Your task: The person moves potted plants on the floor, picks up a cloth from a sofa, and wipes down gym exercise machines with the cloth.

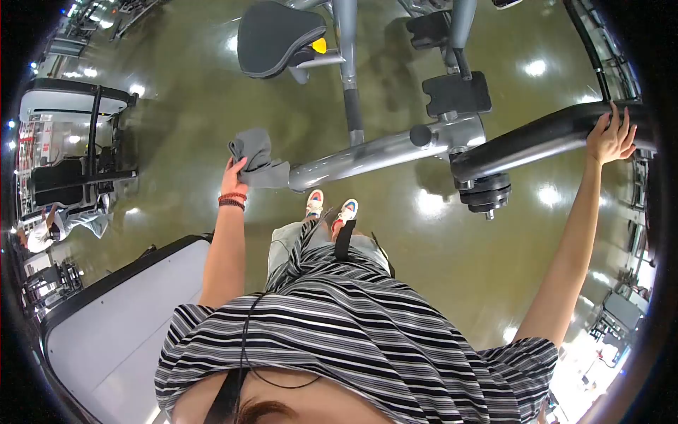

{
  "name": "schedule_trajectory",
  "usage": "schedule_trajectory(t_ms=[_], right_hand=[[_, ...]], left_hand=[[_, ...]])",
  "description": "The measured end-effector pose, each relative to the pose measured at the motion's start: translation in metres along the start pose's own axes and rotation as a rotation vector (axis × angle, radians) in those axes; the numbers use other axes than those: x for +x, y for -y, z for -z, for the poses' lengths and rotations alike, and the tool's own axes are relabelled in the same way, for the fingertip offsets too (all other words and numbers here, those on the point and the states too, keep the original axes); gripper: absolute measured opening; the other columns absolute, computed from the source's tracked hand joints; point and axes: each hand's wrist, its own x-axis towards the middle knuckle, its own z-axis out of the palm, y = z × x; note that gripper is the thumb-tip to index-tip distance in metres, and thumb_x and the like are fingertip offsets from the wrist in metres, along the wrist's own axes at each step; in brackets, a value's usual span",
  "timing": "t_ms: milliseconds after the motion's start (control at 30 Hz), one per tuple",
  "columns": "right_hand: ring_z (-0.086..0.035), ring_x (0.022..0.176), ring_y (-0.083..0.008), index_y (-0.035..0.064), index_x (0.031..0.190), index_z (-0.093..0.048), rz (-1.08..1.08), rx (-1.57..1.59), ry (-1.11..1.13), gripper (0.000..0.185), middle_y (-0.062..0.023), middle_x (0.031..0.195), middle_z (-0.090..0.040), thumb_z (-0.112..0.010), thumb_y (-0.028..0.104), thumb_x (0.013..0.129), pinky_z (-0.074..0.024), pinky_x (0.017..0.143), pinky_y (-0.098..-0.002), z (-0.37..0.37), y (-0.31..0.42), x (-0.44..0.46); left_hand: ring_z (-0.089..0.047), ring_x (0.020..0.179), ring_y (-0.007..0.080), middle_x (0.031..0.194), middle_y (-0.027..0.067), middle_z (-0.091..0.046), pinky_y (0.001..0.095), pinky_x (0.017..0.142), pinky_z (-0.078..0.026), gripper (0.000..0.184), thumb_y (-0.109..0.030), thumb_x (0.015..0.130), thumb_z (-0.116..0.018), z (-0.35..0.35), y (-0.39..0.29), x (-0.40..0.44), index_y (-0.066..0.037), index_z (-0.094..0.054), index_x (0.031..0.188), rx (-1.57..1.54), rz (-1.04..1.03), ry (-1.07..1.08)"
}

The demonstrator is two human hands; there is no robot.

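Note:
In the head view, my left hand grips a bunched grey cloth, which hangs beside the end of a silver tube of a gym machine. Whether the cloth touches the tube I cannot tell. On the right, my right hand rests with spread fingers on a thick black machine arm. That arm joins the silver frame near several dark round weights.
A black padded seat with a yellow knob stands ahead. Dark pads sit on the frame. A white panel with a black edge lies close on my left. Another person is at far left.

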Motion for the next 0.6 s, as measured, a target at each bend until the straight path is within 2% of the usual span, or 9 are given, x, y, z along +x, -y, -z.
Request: schedule_trajectory(t_ms=[67, 167, 233, 300, 367, 500, 533, 567, 600], right_hand=[[-0.032, 0.126, -0.0237, 0.0393, 0.113, -0.057, -0.005, 0.0, -0.002, 0.028, 0.0131, 0.132, -0.044, -0.047, 0.04, 0.087, -0.0163, 0.1, -0.0508, 0.002, 0.004, 0.0], [-0.032, 0.126, -0.0214, 0.0398, 0.114, -0.057, -0.011, -0.032, -0.001, 0.028, 0.0143, 0.132, -0.043, -0.045, 0.04, 0.088, -0.0173, 0.1, -0.0503, 0.005, 0.006, 0.002], [-0.033, 0.126, -0.0209, 0.0394, 0.115, -0.056, 0.012, -0.033, -0.01, 0.029, 0.0141, 0.133, -0.042, -0.044, 0.041, 0.088, -0.0174, 0.1, -0.0499, 0.005, 0.008, 0.005], [-0.033, 0.126, -0.0208, 0.0382, 0.117, -0.055, 0.02, -0.035, -0.029, 0.03, 0.0139, 0.132, -0.043, -0.042, 0.042, 0.089, -0.0181, 0.1, -0.0502, 0.008, 0.012, 0.007], [-0.032, 0.127, -0.0218, 0.0373, 0.119, -0.053, 0.049, -0.123, -0.005, 0.032, 0.0124, 0.134, -0.041, -0.038, 0.042, 0.091, -0.0227, 0.1, -0.0506, 0.007, 0.009, 0.006], [-0.028, 0.13, -0.0282, 0.0262, 0.125, -0.048, -0.036, -0.198, 0.177, 0.035, 0.0077, 0.138, -0.037, -0.044, 0.03, 0.091, -0.0202, 0.104, -0.0552, 0.001, 0.018, -0.019], [-0.027, 0.131, -0.0295, 0.0235, 0.126, -0.047, -0.068, -0.233, 0.226, 0.036, 0.0063, 0.138, -0.036, -0.046, 0.027, 0.09, -0.0196, 0.105, -0.0563, 0.006, 0.034, -0.027], [-0.026, 0.131, -0.0323, 0.0161, 0.127, -0.045, -0.07, -0.071, 0.218, 0.039, -0.0002, 0.138, -0.036, -0.051, 0.021, 0.088, -0.0207, 0.105, -0.0563, 0.019, 0.066, -0.033], [-0.028, 0.129, -0.033, 0.0126, 0.126, -0.045, -0.159, -0.006, 0.271, 0.039, -0.0067, 0.136, -0.039, -0.051, 0.017, 0.088, -0.0235, 0.106, -0.0515, 0.021, 0.086, -0.049]], left_hand=[[-0.052, 0.103, 0.0226, 0.111, 0.0087, -0.057, 0.0358, 0.088, -0.042, 0.042, -0.003, 0.077, -0.063, 0.01, 0.0, -0.011, -0.006, -0.05, 0.117, 0.001, -0.042, -0.064], [-0.054, 0.102, 0.0251, 0.11, 0.0097, -0.057, 0.0369, 0.092, -0.041, 0.048, -0.002, 0.075, -0.061, 0.027, 0.002, -0.014, -0.004, -0.048, 0.121, -0.041, -0.032, -0.103], [-0.053, 0.1, 0.0253, 0.109, 0.0112, -0.055, 0.0368, 0.087, -0.044, 0.039, -0.002, 0.076, -0.063, 0.03, 0.001, -0.019, -0.003, -0.051, 0.113, -0.085, -0.019, -0.098], [-0.053, 0.1, 0.0246, 0.112, 0.0105, -0.055, 0.0364, 0.091, -0.042, 0.044, -0.002, 0.075, -0.061, 0.045, 0.006, -0.006, -0.002, -0.049, 0.117, -0.104, 0.01, -0.222], [-0.053, 0.1, 0.0241, 0.111, 0.0106, -0.055, 0.0367, 0.09, -0.042, 0.043, -0.001, 0.075, -0.061, 0.05, -0.002, -0.007, -0.002, -0.05, 0.116, -0.129, 0.055, -0.204], [-0.054, 0.099, 0.0235, 0.11, 0.0106, -0.056, 0.0366, 0.089, -0.043, 0.039, 0.0, 0.076, -0.061, 0.056, -0.029, -0.004, -0.002, -0.05, 0.113, -0.156, 0.081, -0.121], [-0.054, 0.099, 0.0239, 0.11, 0.0106, -0.056, 0.0371, 0.09, -0.043, 0.042, 0.001, 0.076, -0.06, 0.065, -0.043, 0.01, -0.002, -0.048, 0.117, -0.186, 0.084, -0.085], [-0.054, 0.1, 0.0248, 0.11, 0.0106, -0.055, 0.0381, 0.09, -0.043, 0.04, 0.0, 0.077, -0.06, 0.068, -0.05, 0.017, -0.003, -0.049, 0.115, -0.195, 0.071, -0.073], [-0.053, 0.101, 0.0257, 0.11, 0.0105, -0.055, 0.0391, 0.091, -0.043, 0.037, -0.001, 0.077, -0.06, 0.07, -0.058, 0.024, -0.003, -0.049, 0.113, -0.206, 0.059, -0.059]])
